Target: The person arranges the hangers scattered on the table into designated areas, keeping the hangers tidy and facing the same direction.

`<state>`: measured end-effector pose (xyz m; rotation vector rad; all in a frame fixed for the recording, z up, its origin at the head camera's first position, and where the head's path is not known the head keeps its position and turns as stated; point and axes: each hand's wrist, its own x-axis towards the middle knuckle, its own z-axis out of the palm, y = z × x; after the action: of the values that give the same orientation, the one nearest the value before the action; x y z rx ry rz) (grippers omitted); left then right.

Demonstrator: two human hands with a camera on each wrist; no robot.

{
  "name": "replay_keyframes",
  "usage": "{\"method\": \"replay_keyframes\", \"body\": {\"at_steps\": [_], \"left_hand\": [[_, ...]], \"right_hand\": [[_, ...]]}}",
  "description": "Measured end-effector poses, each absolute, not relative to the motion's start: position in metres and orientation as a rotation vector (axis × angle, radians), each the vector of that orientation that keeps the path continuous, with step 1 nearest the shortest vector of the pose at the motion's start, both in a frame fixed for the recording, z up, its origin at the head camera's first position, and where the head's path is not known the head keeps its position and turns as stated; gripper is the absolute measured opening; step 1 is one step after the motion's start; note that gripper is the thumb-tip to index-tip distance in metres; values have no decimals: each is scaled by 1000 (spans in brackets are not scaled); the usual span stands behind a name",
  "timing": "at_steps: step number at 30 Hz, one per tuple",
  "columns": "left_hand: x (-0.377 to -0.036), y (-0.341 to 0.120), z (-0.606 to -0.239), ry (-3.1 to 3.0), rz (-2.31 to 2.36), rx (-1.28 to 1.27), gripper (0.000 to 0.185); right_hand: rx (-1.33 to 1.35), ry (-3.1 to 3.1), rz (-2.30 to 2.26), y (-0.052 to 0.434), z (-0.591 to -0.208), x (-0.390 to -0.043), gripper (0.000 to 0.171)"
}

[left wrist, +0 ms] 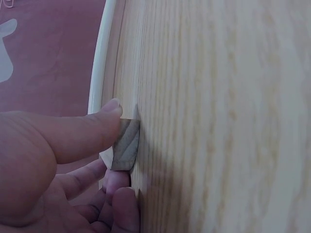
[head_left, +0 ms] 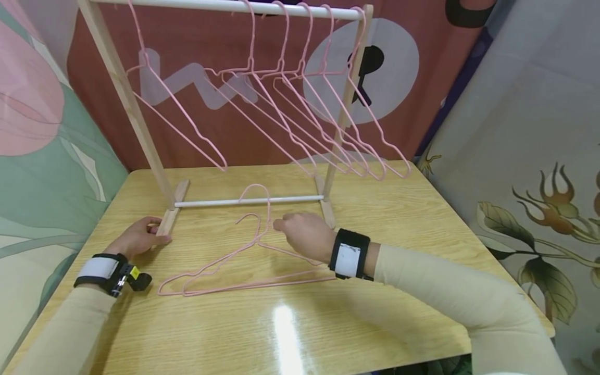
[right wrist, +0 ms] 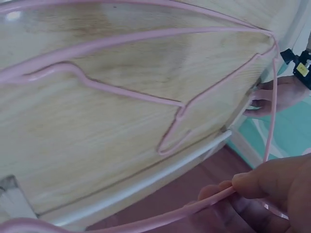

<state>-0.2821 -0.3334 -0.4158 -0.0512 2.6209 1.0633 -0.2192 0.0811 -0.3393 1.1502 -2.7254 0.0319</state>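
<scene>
Between thumb and fingers, my left hand [head_left: 136, 238] holds the front end of the rack's left wooden foot [head_left: 167, 223]. The left wrist view shows the thumb against one side of the foot's end [left wrist: 127, 145] and fingers at the other. My right hand [head_left: 304, 234] pinches a pink hanger [right wrist: 209, 200] by its wire close to the neck, with its hook [head_left: 255, 185] rising in front of the rack's lower rod. Under it, another pink hanger [right wrist: 131, 92] lies on the table, its hook toward the rack. The right hand covers part of both hangers' right arms.
The wooden rack stands at the back of the table [head_left: 225, 333], with a white top rail [head_left: 206, 5] and lower rod [head_left: 248, 201]. One pink hanger [head_left: 187, 117] hangs at the left; several hang bunched at the right. Patterned cloth [head_left: 515, 156] surrounds the table.
</scene>
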Motion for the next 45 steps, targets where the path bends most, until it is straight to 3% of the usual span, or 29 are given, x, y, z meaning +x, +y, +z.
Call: {"method": "replay_keyframes", "body": {"at_steps": [24, 45], "left_hand": [[-282, -334, -415, 2629, 1040, -34, 73], [-283, -334, -418, 2621, 1060, -62, 72]], "right_hand": [[1110, -2672, -139, 71, -287, -205, 31], [785, -2751, -62, 68, -221, -222, 35]]}}
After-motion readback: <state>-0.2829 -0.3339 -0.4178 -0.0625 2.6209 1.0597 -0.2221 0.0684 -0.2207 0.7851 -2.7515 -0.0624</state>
